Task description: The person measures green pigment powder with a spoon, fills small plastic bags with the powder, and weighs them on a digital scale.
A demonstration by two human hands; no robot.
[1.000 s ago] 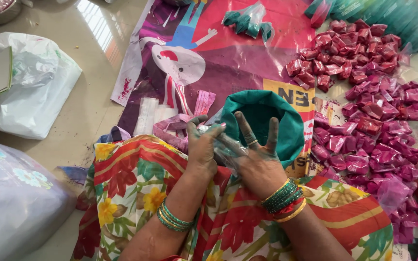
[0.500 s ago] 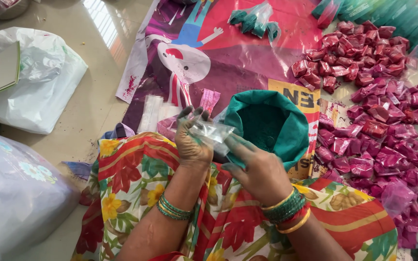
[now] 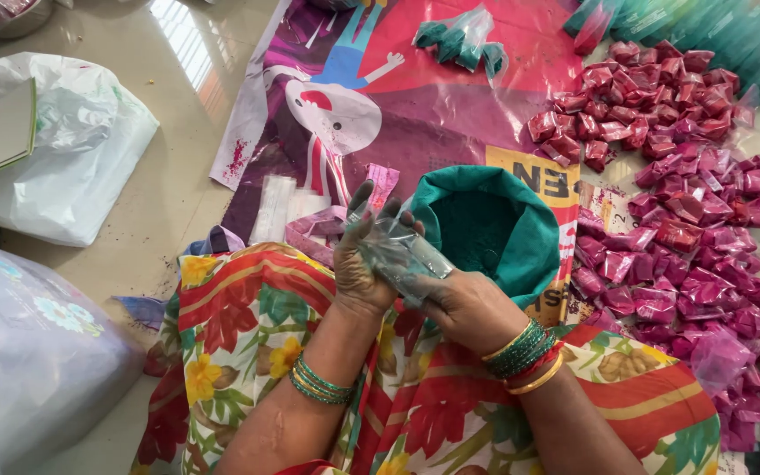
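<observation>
Two hands meet over a lap covered in bright floral cloth (image 3: 248,334), and between them sits a small clear plastic pouch (image 3: 406,255), crumpled and dusted grey-green. The left hand (image 3: 362,264) has its fingers spread and raised behind the pouch, palm against it; the right hand (image 3: 464,303) closes on the pouch's lower end, thumb and fingers pinching the film. Both wrists carry stacked green and gold bangles (image 3: 525,356). Just beyond the hands, touching the lap's edge, stands a green bag (image 3: 521,255) with its mouth rolled open — inside is teal powder, filling it low. Left of the bag lies a short pile of empty clear pouches (image 3: 288,207) on a printed plastic sheet (image 3: 450,97) that covers most of the floor ahead. To the right the sheet is crowded with many filled pink packets (image 3: 661,176), lying edge to edge, leaving little room on that side. Bare tiled floor (image 3: 169,202) stays open on the left, bounded by a white plastic bag (image 3: 72,158) and, nearer, a pale bundle (image 3: 19,352). Farther off — near the sheet's top edge — rests a clear bag of teal packets (image 3: 459,40).
</observation>
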